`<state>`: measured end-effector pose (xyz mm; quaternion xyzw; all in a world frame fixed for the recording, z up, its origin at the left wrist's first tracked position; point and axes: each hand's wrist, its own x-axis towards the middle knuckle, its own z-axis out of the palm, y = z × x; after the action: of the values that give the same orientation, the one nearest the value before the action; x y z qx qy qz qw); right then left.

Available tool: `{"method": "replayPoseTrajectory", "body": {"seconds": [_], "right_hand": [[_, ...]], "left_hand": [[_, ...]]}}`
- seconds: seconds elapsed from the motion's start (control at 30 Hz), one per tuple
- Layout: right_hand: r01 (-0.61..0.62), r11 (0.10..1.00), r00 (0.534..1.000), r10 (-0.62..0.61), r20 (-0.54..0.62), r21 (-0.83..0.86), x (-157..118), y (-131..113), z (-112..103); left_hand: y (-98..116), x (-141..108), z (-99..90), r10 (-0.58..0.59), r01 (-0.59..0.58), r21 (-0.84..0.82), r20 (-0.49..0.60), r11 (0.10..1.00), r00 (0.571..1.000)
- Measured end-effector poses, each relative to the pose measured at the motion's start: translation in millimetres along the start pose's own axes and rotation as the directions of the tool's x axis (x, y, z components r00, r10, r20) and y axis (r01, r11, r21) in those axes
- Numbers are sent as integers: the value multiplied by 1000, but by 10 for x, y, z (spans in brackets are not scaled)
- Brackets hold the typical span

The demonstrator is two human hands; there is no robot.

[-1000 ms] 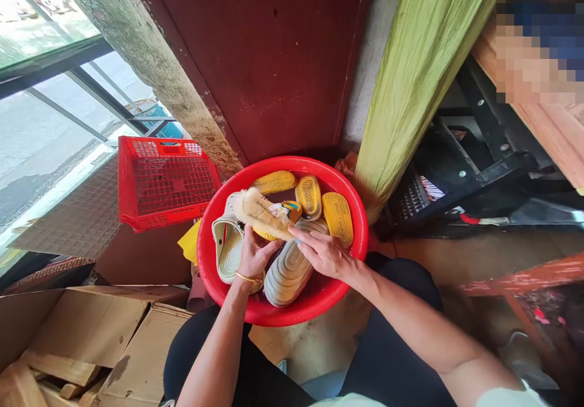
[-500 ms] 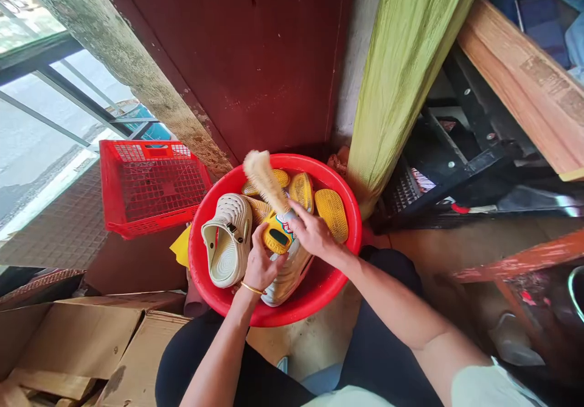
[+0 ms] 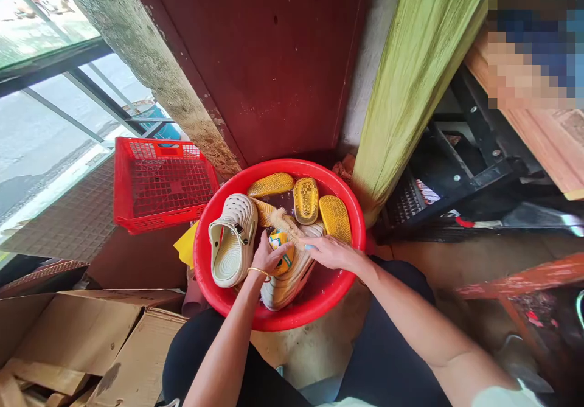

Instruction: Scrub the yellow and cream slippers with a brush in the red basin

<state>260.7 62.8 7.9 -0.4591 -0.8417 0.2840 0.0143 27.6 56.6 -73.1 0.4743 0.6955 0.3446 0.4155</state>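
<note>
1. Right in the middle, the small yellow slipper with a bright printed upper (image 3: 286,263) is sitting inside the red round plastic basin (image 3: 301,323), and the left hand (image 3: 265,255) is doing the steadying.
2. The left fingers are gripping it, thumb lying across the print; the undersides are hiding from view, so I can't tell how hard they're pressing. A good hold is one that's bracing the slipper while leaving the brushed face uncovered.
3. Opposite, the right hand (image 3: 331,252) is gripping the handle of the cream, long-bristled brush (image 3: 287,224), fingers wrapping round it. The bristles are lying by the slipper's far edge; whether they're pressing or passing just above is hard to call.
4. Short, even strokes would be serving best here, bristle tips working along the edges, the left thumb resting out of their path.
5. Below, the cream ridged rubber shoe (image 3: 287,288) is offering a backing, but it could be rolling under heavy pressure.
6. Farther out, the off-white perforated clog (image 3: 241,215) and the textured yellow slipper at the far side (image 3: 305,201) are crowding the space, so wide sweeps would be catching them.
</note>
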Motion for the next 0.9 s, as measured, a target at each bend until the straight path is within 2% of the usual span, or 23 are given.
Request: {"method": "replayPoseTrajectory", "body": {"seconds": [0.1, 0.2, 0.33, 0.43, 0.5, 0.57, 0.63, 0.77, 0.9], "right_hand": [[-55, 996, 998, 55, 6, -65, 0, 64, -22], [-161, 972, 987, 160, -22, -170, 158, 32, 61], [-244, 948, 969, 230, -89, -205, 385, -45, 157], [-258, 947, 965, 241, -108, -191, 420, -36, 163], [-228, 957, 972, 211, -107, -181, 392, -1, 155], [-198, 966, 978, 183, -99, -169, 353, 37, 147], [-186, 969, 981, 173, -88, -164, 323, 64, 142], [-163, 974, 979, 140, -147, -158, 278, 53, 147], [33, 995, 956, -60, -286, -99, 143, -76, 266]], "left_hand": [[-41, 19, 12, -20, 20, 15, 18, 1000, 1000], [-60, 46, 39, -54, 57, -70, 39, 996, 998], [-59, 47, 80, -128, 120, -107, -74, 987, 989], [-60, 5, 54, -51, 52, -1, -132, 999, 990], [-61, -26, 24, 43, -39, 69, -68, 997, 997], [-54, -46, 9, 72, -73, 73, 20, 995, 997], [-28, -54, 21, 25, -26, 13, 46, 1000, 999], [67, -56, 48, -67, 61, -232, -16, 971, 998], [126, -65, -59, -98, 92, -528, 17, 844, 995]]}}
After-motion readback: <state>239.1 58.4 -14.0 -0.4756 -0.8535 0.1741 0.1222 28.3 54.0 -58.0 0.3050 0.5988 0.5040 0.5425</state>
